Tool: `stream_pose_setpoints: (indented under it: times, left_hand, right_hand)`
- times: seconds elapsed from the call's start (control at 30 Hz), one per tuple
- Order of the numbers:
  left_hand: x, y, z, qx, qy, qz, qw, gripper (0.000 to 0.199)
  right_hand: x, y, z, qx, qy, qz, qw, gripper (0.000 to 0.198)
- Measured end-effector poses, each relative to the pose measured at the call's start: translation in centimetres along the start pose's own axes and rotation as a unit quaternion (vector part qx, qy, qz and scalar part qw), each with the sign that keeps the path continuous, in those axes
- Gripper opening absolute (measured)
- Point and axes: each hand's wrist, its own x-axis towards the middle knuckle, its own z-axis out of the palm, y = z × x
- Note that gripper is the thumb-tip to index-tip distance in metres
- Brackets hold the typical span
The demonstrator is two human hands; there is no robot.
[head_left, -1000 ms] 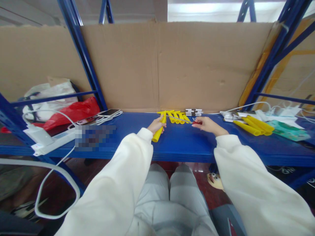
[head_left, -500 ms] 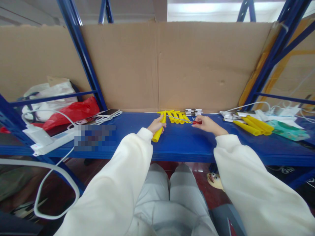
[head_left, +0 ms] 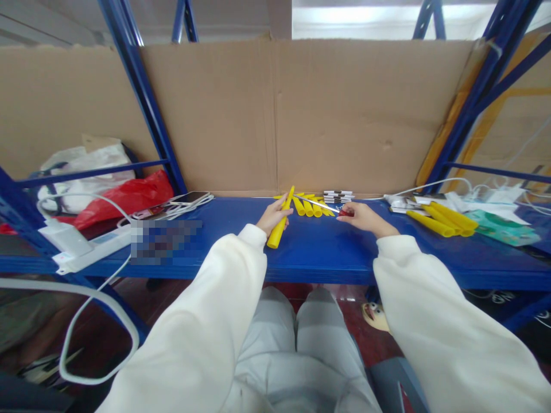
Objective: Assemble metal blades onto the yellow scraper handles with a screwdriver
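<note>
My left hand [head_left: 273, 217] is wrapped round a yellow tapered tube [head_left: 276, 235], held at a slant with its narrow end up and its wide open end down. In my right hand [head_left: 364, 218] is a screwdriver [head_left: 345, 212] with a red handle, its long metal shaft pointing left. The tip of the shaft reaches the upper part of the tube; whether it touches, I cannot tell. Behind the shaft lie several more yellow tubes [head_left: 309, 208] in a row. Beside them is a small stack of white-and-black pieces [head_left: 338, 197].
Three or so yellow tubes [head_left: 439, 221] lie on the right of the blue tabletop [head_left: 318, 252], by a green packet [head_left: 501, 228]. On the left are a power strip [head_left: 97, 248], a phone [head_left: 189, 198] with white cables, and a red bag [head_left: 129, 198]. Cardboard [head_left: 344, 115] stands behind.
The yellow tube in my left hand has tilted, its narrow end now higher and further right. The screwdriver's shaft slopes up more steeply toward the tube. My right hand has barely moved.
</note>
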Motion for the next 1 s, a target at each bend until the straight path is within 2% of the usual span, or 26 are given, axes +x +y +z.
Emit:
stream_pose_setpoints:
  times: [0.1, 0.27, 0.37, 0.57, 0.77, 1.0]
  left_hand:
    - [0.2, -0.1, 0.0, 0.009, 0.017, 0.003, 1.0, 0.075]
    - [0.7, -0.3, -0.3, 0.053, 0.079, -0.004, 0.995, 0.057]
    - [1.1, -0.8, -0.5, 0.082, 0.084, -0.021, 0.993, 0.054]
    - [1.6, -1.8, -0.4, 0.1, 0.05, -0.056, 0.992, 0.072]
    - [1.6, -2.0, -0.3, 0.047, 0.023, -0.086, 0.995, 0.088]
    - [1.8, -2.3, 0.0, -0.004, 0.03, -0.083, 0.996, 0.087]
  right_hand:
    - [0.1, 0.2, 0.0, -0.005, -0.001, 0.004, 1.0, 0.029]
    - [0.1, 0.3, -0.1, -0.037, -0.002, 0.031, 0.999, 0.02]
    - [0.0, 0.1, -0.1, -0.067, -0.01, 0.037, 0.997, 0.019]
    - [-0.1, 0.1, -0.3, -0.118, -0.033, 0.045, 0.991, 0.017]
    - [0.0, 0.4, -0.2, -0.144, -0.066, 0.061, 0.985, 0.015]
    - [0.0, 0.2, -0.2, -0.152, -0.075, 0.072, 0.983, 0.014]
